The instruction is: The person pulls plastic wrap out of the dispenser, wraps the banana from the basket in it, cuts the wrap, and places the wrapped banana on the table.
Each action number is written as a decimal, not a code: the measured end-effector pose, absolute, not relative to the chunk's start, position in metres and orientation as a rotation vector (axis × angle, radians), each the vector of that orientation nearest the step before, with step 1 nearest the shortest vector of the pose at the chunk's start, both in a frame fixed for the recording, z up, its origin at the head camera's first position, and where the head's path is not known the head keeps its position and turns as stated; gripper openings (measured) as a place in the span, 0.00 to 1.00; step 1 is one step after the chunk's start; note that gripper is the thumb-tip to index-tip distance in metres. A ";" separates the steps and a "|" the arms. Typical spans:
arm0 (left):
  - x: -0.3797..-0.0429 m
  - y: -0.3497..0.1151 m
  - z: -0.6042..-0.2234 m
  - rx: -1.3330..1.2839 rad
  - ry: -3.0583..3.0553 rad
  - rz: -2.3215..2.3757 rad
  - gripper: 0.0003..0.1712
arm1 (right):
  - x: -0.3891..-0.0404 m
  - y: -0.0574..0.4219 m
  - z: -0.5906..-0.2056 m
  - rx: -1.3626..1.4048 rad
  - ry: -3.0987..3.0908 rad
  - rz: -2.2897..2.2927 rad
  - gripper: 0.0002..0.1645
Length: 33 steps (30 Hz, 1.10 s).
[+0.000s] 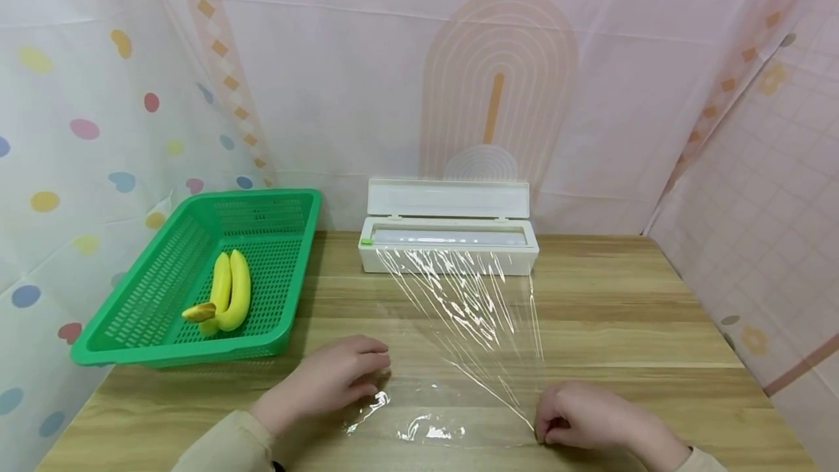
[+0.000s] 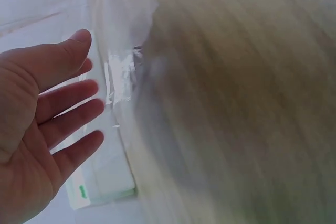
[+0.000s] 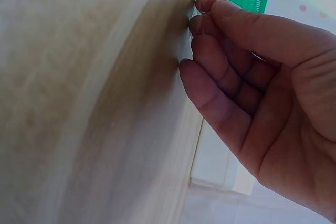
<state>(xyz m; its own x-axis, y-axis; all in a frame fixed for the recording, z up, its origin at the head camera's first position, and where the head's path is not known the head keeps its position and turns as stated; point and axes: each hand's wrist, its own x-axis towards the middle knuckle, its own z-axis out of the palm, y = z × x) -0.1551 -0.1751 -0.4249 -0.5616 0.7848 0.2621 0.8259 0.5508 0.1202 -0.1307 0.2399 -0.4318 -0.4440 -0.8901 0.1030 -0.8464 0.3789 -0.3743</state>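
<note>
A sheet of clear plastic wrap [image 1: 459,319] stretches from a white wrap dispenser [image 1: 448,261], its lid raised, toward the front of the wooden table. At the sheet's near right corner my right hand [image 1: 583,414] pinches the film between thumb and fingertips, low over the tabletop. My left hand [image 1: 334,377] is at the sheet's left side, fingers spread and relaxed, holding nothing. In the left wrist view the thumb and fingers stand apart, with the film's shiny edge just beyond the fingertips. The film gathers into creases running toward the right hand.
A green plastic basket [image 1: 301,268] stands at the left of the table with yellow bananas [image 1: 237,293] in it. A small green slider [image 1: 367,242] sits at the dispenser's left end. Patterned curtains [image 1: 354,93] hang behind and along both sides of the wooden table [image 1: 629,312].
</note>
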 end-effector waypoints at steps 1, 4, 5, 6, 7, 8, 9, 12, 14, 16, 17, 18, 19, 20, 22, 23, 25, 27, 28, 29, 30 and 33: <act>-0.156 -0.174 -0.427 -1.365 -2.606 -0.318 0.21 | -0.130 0.240 -0.432 -1.595 2.512 -0.578 0.12; -0.159 -0.172 -0.431 -1.357 -2.622 -0.269 0.27 | -0.130 0.240 -0.432 -1.600 2.515 -0.589 0.12; -0.159 -0.172 -0.433 -1.355 -2.633 -0.264 0.29 | -0.130 0.241 -0.433 -1.598 2.516 -0.593 0.12; -0.159 -0.171 -0.433 -1.351 -2.646 -0.258 0.30 | -0.129 0.241 -0.433 -1.591 2.518 -0.596 0.12; -0.159 -0.171 -0.434 -1.346 -2.660 -0.252 0.31 | -0.129 0.241 -0.433 -1.583 2.518 -0.599 0.12; -0.159 -0.171 -0.434 -1.339 -2.675 -0.244 0.32 | -0.129 0.241 -0.433 -1.574 2.519 -0.601 0.12; -0.158 -0.171 -0.434 -1.334 -2.687 -0.237 0.33 | -0.129 0.242 -0.433 -1.566 2.519 -0.604 0.12; -0.156 -0.171 -0.434 -1.317 -2.712 -0.202 0.35 | -0.128 0.242 -0.434 -1.554 2.519 -0.608 0.12; -0.156 -0.171 -0.435 -1.310 -2.722 -0.186 0.34 | -0.128 0.243 -0.435 -1.558 2.514 -0.619 0.11; -0.155 -0.170 -0.436 -1.296 -2.738 -0.187 0.32 | -0.128 0.244 -0.435 -1.565 2.510 -0.639 0.10; -0.155 -0.169 -0.436 -1.286 -2.752 -0.192 0.32 | -0.129 0.245 -0.436 -1.574 2.506 -0.651 0.10; -0.155 -0.169 -0.437 -1.276 -2.762 -0.202 0.31 | -0.129 0.247 -0.436 -1.577 2.503 -0.662 0.09; -0.155 -0.168 -0.437 -1.269 -2.769 -0.211 0.31 | -0.129 0.248 -0.436 -1.584 2.500 -0.672 0.09; -0.155 -0.168 -0.438 -1.261 -2.778 -0.221 0.30 | -0.129 0.249 -0.436 -1.593 2.500 -0.681 0.09; -0.155 -0.167 -0.438 -1.249 -2.795 -0.237 0.30 | -0.129 0.251 -0.436 -1.617 2.496 -0.694 0.08; -0.156 -0.168 -0.438 -1.248 -2.795 -0.239 0.30 | -0.128 0.251 -0.436 -1.632 2.495 -0.698 0.08; -0.156 -0.168 -0.438 -1.249 -2.793 -0.241 0.31 | -0.128 0.252 -0.435 -1.646 2.492 -0.714 0.08; -0.155 -0.169 -0.437 -1.248 -2.792 -0.241 0.31 | -0.127 0.253 -0.433 -1.641 2.487 -0.734 0.07; -0.155 -0.169 -0.437 -1.248 -2.791 -0.241 0.31 | -0.127 0.254 -0.432 -1.633 2.485 -0.745 0.07; -0.155 -0.169 -0.437 -1.247 -2.791 -0.241 0.32 | -0.126 0.254 -0.432 -1.625 2.487 -0.749 0.06; -0.154 -0.169 -0.437 -1.244 -2.796 -0.242 0.32 | -0.126 0.255 -0.431 -1.616 2.486 -0.754 0.06; -0.154 -0.170 -0.438 -1.235 -2.804 -0.245 0.34 | -0.125 0.256 -0.429 -1.615 2.497 -0.748 0.06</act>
